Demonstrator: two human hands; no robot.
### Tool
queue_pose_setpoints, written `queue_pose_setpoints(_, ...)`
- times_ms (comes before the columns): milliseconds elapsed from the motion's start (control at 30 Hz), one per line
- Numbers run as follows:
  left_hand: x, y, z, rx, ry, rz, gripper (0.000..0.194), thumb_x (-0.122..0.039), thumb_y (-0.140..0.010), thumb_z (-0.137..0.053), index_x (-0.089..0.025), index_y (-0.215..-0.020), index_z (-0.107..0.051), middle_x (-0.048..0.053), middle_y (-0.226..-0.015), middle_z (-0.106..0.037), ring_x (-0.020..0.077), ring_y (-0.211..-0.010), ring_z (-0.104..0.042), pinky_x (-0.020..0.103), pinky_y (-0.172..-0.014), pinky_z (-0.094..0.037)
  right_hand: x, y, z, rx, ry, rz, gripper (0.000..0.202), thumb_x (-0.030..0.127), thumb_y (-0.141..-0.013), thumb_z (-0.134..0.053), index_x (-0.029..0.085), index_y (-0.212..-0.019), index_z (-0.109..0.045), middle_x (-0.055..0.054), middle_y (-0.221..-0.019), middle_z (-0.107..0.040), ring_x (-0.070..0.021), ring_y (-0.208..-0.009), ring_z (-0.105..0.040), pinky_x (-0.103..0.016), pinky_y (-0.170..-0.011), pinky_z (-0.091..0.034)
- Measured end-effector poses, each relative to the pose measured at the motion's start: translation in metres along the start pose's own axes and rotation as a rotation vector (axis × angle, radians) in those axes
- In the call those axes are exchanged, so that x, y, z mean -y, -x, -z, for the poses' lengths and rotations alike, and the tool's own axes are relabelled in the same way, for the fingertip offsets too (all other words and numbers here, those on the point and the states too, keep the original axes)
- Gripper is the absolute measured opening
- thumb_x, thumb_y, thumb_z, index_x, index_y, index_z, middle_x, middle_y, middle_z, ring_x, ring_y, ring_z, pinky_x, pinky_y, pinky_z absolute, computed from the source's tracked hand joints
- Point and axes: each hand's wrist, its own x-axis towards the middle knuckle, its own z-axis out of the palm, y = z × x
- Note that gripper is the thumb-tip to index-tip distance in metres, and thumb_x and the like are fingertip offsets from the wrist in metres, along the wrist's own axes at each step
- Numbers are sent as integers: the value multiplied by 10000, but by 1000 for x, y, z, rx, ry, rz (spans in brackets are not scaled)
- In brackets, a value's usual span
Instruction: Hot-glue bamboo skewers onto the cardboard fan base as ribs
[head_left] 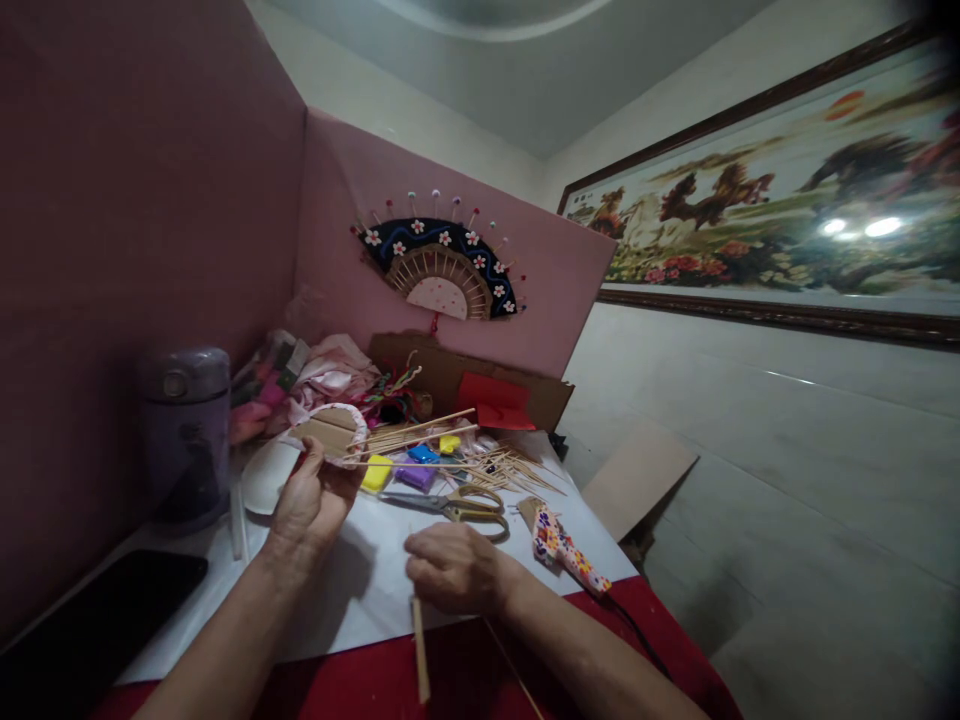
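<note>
Raised over the left of the white sheet, my left hand (311, 500) grips a rounded cardboard piece (330, 432) with a pale rim. Thin wooden sticks (424, 427) extend rightward from that piece. My right hand (454, 568) is closed above the front part of the sheet, with a narrow wooden strip (421, 650) sticking out below it. Another thin stick (514, 668) slants down beneath the right wrist. Between and beyond the hands lie scissors (450, 503). A flower-patterned glue gun (562, 548) rests to the right.
A purple bottle (185, 440) and black phone (105, 630) stand and lie at left. Yellow (376, 473), blue and purple clay packs sit behind the scissors, beside loose sticks (517, 465). A decorated fan (442, 265) hangs on the pink board (345, 200).
</note>
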Motion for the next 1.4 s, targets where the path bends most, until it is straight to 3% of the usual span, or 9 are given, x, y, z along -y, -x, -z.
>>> queue_pose_setpoints(100, 2, 0, 1, -33, -49, -50, 273, -293, -869, -470, -254, -1106, -599, 48, -862, -691, 153, -678, -652, 274, -558, -553, 3, 26, 10, -421, -267, -417, 143, 221, -884, -443, 203, -931, -576, -77, -893, -647, -189, -858, -620, -337, -747, -494)
queue_pose_setpoints(233, 12, 1, 2, -45, -135, -82, 237, -192, -878, -456, -232, -1043, -621, 17, -774, -691, 133, -633, -648, 267, -554, -554, -18, 29, 25, -1025, -444, -1107, 215, 339, -865, -501, 169, -912, -624, -38, -799, -636, -144, -675, -590, -280, -635, -488)
queue_pose_setpoints(333, 24, 4, 6, -40, -197, -34, 218, -144, -856, -494, -207, -1016, -628, 16, -756, -695, 125, -615, -647, 277, -588, -563, -45, 18, 34, -1318, -693, -1299, 256, 389, -748, -631, 159, -860, -638, 34, -616, -543, -86, -500, -482, -200, -463, -404)
queue_pose_setpoints(433, 33, 7, 10, -32, -288, 37, 191, -148, -852, -505, -177, -994, -631, 32, -739, -693, 123, -585, -644, 257, -555, -558, -59, 8, 35, -1302, -1107, -1278, 234, 320, -664, -694, 167, -819, -610, 51, -582, -541, -71, -459, -470, -175, -406, -373)
queue_pose_setpoints(533, 38, 10, 12, -32, -364, 96, 167, -160, -853, -506, -157, -962, -632, 53, -739, -692, 144, -598, -656, 265, -543, -559, -54, 5, 24, -1206, -1272, -1229, 192, 250, -652, -689, 170, -797, -590, 12, -658, -626, -99, -513, -544, -195, -433, -425)
queue_pose_setpoints(733, 43, 18, 10, -43, -430, 150, 129, -121, -825, -536, -141, -918, -624, 58, -707, -675, 147, -547, -638, 257, -490, -551, -33, 9, 3, -962, -1280, -1196, 147, 244, -666, -684, 213, -768, -583, -11, -700, -670, -149, -545, -604, -266, -493, -493)
queue_pose_setpoints(1067, 47, 16, 14, -47, -441, 127, 116, -83, -820, -527, -123, -862, -628, 47, -711, -667, 135, -557, -641, 228, -484, -550, -29, 7, 3, -977, -1157, -1151, 153, 307, -695, -660, 228, -791, -571, -37, -778, -697, -201, -634, -652, -357, -591, -542)
queue_pose_setpoints(1267, 49, 15, 14, -67, -447, 109, 151, -63, -821, -514, -128, -710, -594, 23, -603, -618, 119, -516, -615, 238, -508, -559, -21, 2, -4, -851, -1180, -1101, 170, 273, -672, -714, 203, -758, -586, -1, -678, -691, -192, -597, -652, -328, -574, -522)
queue_pose_setpoints(1400, 50, 15, 16, -36, -454, 107, 145, -60, -817, -520, -119, -702, -584, 24, -606, -606, 112, -508, -602, 230, -498, -551, -21, 2, -8, -899, -1220, -1071, 140, 255, -692, -708, 204, -764, -599, 11, -654, -692, -188, -574, -646, -326, -563, -514)
